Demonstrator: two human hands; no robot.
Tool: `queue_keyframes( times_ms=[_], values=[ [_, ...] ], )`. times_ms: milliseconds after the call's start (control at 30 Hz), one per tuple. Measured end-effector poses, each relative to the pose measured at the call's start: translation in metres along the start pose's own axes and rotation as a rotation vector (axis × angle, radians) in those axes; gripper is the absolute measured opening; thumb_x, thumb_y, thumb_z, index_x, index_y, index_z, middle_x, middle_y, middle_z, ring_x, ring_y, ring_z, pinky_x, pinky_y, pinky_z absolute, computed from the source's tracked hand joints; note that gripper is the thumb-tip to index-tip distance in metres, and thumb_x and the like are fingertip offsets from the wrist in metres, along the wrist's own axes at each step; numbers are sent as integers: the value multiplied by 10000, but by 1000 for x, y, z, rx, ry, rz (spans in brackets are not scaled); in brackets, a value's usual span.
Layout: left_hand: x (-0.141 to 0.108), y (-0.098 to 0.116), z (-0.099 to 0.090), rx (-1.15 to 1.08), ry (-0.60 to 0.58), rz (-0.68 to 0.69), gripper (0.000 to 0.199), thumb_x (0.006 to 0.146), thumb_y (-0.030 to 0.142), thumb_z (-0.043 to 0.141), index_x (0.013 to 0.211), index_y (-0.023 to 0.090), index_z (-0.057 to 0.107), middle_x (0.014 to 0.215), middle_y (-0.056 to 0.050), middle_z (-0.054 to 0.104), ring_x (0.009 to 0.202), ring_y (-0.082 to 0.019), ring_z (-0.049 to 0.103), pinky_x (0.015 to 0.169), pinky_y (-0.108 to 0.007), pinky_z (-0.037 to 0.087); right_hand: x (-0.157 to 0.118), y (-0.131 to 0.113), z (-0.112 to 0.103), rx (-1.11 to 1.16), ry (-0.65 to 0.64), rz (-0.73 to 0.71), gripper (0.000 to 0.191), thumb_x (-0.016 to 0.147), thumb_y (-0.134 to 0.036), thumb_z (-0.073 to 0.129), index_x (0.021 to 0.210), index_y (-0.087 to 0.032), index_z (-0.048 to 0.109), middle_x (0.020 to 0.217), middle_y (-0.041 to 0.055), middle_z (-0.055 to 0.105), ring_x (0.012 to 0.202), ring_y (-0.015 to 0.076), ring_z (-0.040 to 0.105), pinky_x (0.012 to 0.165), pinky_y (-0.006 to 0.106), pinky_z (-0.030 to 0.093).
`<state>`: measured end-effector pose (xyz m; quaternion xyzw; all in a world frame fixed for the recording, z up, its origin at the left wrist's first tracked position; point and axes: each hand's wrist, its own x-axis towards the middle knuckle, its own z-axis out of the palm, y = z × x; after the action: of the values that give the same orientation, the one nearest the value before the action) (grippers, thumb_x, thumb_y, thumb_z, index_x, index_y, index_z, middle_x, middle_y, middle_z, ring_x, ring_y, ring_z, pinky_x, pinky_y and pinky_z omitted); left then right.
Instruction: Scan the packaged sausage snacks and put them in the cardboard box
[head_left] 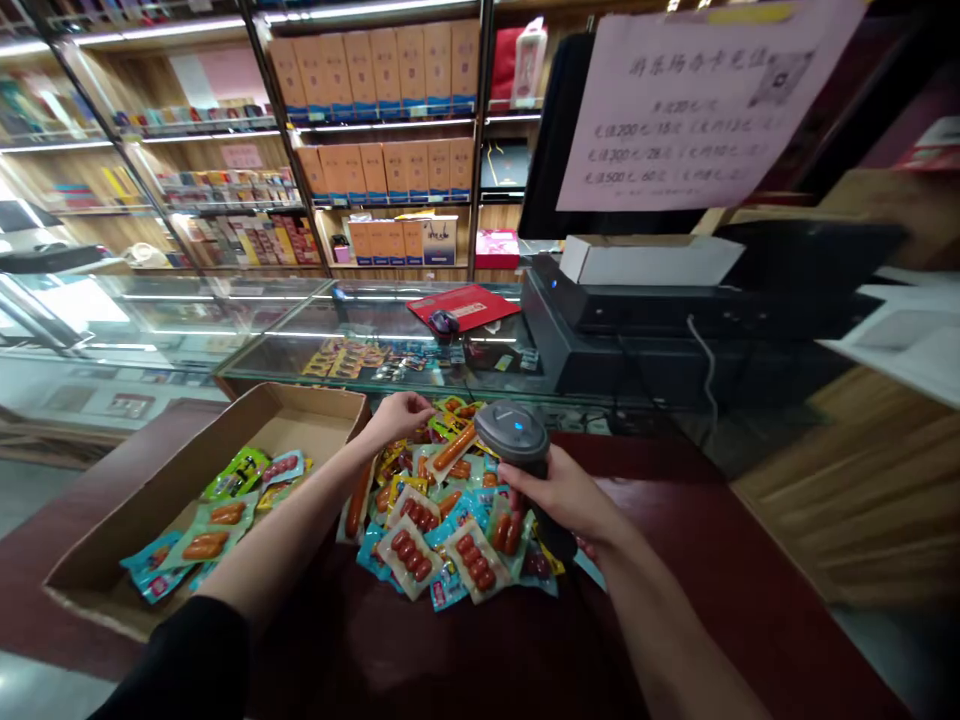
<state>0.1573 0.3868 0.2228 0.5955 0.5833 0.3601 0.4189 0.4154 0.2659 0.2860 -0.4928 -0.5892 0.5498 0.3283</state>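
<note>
A heap of small sealed sausage packets (442, 510) lies on the dark red table. My right hand (559, 490) is wrapped round the handle of a dark barcode scanner (513, 434), held over the right side of the heap. At the heap's back left edge is my left hand (403, 414), its fingers pinched together; what they hold, if anything, is too small to make out. To the left, an open cardboard box (300, 410) holds several packets (225, 512), partly hidden by my left forearm.
Behind the table stands a glass counter (285, 345) with a red mat (480, 305) and a mouse. A monitor with a pink paper sign (690, 110) and a white box (649, 260) are at the right. Shelves of boxed goods line the back.
</note>
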Motion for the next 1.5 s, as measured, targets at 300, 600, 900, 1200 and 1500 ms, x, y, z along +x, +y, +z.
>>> queue_keyframes(
  times_ms=[300,600,900,1200,1500],
  values=[
    [17,-12,15,147,-11,-115,454,477,355,874,825,164,653,689,-25,664,527,-144,601,472,-227,452,6,5,4,-1,-45,14,221,795,-380,663,803,-209,524,546,-10,631,472,166,609,490,301,505],
    [-22,-19,-15,35,-132,-55,319,541,369,815,599,130,613,488,50,492,461,-74,435,462,-201,327,6,9,21,-52,-119,30,229,785,-398,673,809,-213,541,536,-14,621,454,166,615,442,275,486],
    [-54,-16,-49,-434,16,-47,407,488,333,859,817,127,734,732,-32,700,631,-122,595,632,-234,457,-1,-5,54,-10,-133,37,249,766,-403,687,840,-214,543,509,-38,613,447,151,603,460,261,471],
    [-53,-26,-48,-553,45,36,477,546,320,847,955,104,733,836,-78,730,705,-145,639,748,-281,489,0,-18,94,30,-217,-13,213,788,-347,653,691,-216,516,511,-36,589,440,131,582,484,267,492],
    [-58,-17,-50,-528,60,32,448,522,318,860,882,101,705,835,-68,724,722,-141,642,768,-281,484,3,-21,95,39,-182,-34,212,781,-332,638,656,-215,515,500,-30,578,435,142,566,482,297,503]
  ],
)
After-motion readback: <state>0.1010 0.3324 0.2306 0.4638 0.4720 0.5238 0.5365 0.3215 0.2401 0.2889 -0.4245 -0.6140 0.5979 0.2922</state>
